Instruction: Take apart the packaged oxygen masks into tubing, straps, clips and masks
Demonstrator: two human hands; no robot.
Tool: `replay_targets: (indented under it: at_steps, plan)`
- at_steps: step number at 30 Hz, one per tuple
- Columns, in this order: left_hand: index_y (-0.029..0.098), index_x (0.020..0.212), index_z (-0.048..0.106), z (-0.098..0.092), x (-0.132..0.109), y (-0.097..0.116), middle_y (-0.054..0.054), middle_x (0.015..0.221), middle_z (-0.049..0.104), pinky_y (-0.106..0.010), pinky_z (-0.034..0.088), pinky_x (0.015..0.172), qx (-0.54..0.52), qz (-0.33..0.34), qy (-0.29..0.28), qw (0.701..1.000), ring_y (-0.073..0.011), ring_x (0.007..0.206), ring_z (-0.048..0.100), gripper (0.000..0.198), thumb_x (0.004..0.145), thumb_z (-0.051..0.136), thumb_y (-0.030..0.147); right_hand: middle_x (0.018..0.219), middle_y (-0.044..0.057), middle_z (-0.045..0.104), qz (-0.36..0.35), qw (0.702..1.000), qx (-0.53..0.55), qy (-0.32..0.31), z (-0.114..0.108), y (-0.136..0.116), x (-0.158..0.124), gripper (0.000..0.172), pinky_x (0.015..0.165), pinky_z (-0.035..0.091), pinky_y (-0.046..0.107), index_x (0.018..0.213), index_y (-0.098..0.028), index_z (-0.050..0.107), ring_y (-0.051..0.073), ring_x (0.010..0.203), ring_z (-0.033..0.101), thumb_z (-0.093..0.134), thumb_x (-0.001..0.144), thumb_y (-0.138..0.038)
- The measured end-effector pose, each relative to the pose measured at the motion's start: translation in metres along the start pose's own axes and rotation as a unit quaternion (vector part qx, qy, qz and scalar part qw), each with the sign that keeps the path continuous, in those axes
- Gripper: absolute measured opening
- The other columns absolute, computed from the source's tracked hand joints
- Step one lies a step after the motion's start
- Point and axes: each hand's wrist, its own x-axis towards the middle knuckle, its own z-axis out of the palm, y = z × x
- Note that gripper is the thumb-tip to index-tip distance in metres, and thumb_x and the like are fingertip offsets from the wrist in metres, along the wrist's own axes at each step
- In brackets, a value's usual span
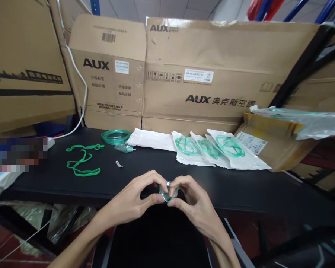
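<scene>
My left hand (139,195) and my right hand (191,199) meet at the front edge of the black table (240,186). Both pinch a small clear green-tinted plastic mask piece (167,191) between thumbs and fingertips. Farther back lie a small metal clip (118,163), a green elastic strap (82,162), a coil of green tubing (115,136) and a small clear green connector (124,148).
Three sealed white pouches with green masks (229,149) and a flat white pouch (152,139) lie at the back. An open brown carton (273,145) with a plastic bag stands at right. Large AUX cardboard boxes (212,74) wall the back. A white cable (83,96) hangs at left.
</scene>
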Motion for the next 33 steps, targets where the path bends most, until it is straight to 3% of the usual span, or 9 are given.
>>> replay_targets:
  at_steps: [6,11,13,15,17,19,23,28,33]
  plan:
    - [0.022,0.103,0.067,0.000,-0.001,0.001,-0.004,0.116,0.067,-0.030,0.042,0.103,-0.010,0.020,-0.015,1.000,-0.0202,0.117,0.061,0.006,0.099,0.067,0.027,0.095,-0.001,0.065,0.014,1.000,-0.001,-0.002,-0.001,0.001,0.000,0.012,0.084,0.047,0.030,0.095,-0.026,0.066,0.018,0.091,0.061,0.076,0.090,-0.020]
    - [0.022,0.096,0.069,0.002,0.000,0.000,-0.003,0.107,0.070,-0.030,0.043,0.102,0.013,0.036,0.011,0.999,-0.0209,0.117,0.062,0.007,0.100,0.066,0.026,0.091,0.001,0.065,0.005,1.000,-0.019,0.015,-0.001,-0.002,0.000,0.012,0.081,0.050,0.030,0.091,-0.023,0.067,0.018,0.087,0.061,0.078,0.088,-0.024]
    - [0.022,0.097,0.070,0.005,0.000,-0.001,-0.003,0.107,0.072,-0.031,0.044,0.102,0.031,0.040,0.039,0.998,-0.0209,0.115,0.063,0.006,0.099,0.066,0.025,0.097,0.002,0.064,-0.009,0.999,-0.020,0.032,0.000,-0.001,0.001,0.010,0.083,0.052,0.031,0.098,-0.024,0.067,0.018,0.089,0.063,0.075,0.092,-0.026]
    - [0.022,0.099,0.071,0.010,0.000,-0.002,-0.004,0.105,0.073,-0.030,0.048,0.097,0.043,0.030,0.078,0.996,-0.0196,0.107,0.066,0.008,0.101,0.064,0.025,0.115,0.006,0.064,-0.033,0.998,-0.032,0.052,-0.001,0.001,0.001,0.019,0.090,0.054,0.033,0.115,-0.026,0.065,0.020,0.103,0.065,0.069,0.096,-0.028]
    - [0.021,0.099,0.071,0.016,0.000,-0.002,-0.004,0.100,0.072,-0.028,0.054,0.088,0.023,0.005,0.117,0.993,-0.0180,0.095,0.069,0.014,0.103,0.060,0.029,0.138,0.009,0.057,-0.060,0.993,-0.074,0.069,-0.002,0.006,0.000,0.034,0.099,0.055,0.036,0.130,-0.029,0.060,0.024,0.124,0.061,0.067,0.097,-0.028]
    - [0.019,0.098,0.071,0.021,0.001,-0.002,-0.004,0.095,0.071,-0.025,0.057,0.080,-0.019,-0.025,0.137,0.990,-0.0168,0.086,0.071,0.019,0.103,0.058,0.033,0.147,0.009,0.053,-0.087,0.981,-0.155,0.072,-0.003,0.011,0.001,0.041,0.105,0.054,0.037,0.134,-0.032,0.058,0.027,0.135,0.056,0.069,0.096,-0.026]
    - [0.019,0.098,0.072,0.023,0.006,0.000,-0.002,0.096,0.071,-0.022,0.059,0.079,-0.012,-0.040,0.132,0.990,-0.0156,0.086,0.072,0.019,0.103,0.058,0.032,0.126,0.004,0.071,-0.158,0.945,-0.282,0.054,-0.005,0.016,0.006,0.034,0.102,0.057,0.032,0.127,-0.032,0.063,0.022,0.117,0.069,0.068,0.096,-0.019]
    - [0.023,0.103,0.074,-0.005,0.007,0.004,-0.001,0.106,0.074,-0.024,0.054,0.091,0.182,-0.024,0.150,0.971,-0.0160,0.099,0.069,0.017,0.104,0.058,0.030,0.122,0.004,0.074,-0.190,0.916,-0.343,0.081,-0.012,0.016,0.014,0.032,0.098,0.059,0.029,0.128,-0.028,0.064,0.022,0.110,0.073,0.065,0.097,-0.020]
    - [0.026,0.105,0.074,-0.074,-0.014,-0.004,-0.002,0.111,0.074,-0.032,0.051,0.096,0.406,-0.122,0.199,0.884,-0.0209,0.105,0.067,0.028,0.105,0.051,0.042,0.120,0.007,0.075,-0.168,0.912,-0.359,0.108,-0.017,0.020,0.017,0.027,0.095,0.060,0.032,0.126,-0.025,0.065,0.023,0.107,0.074,0.062,0.100,-0.024]
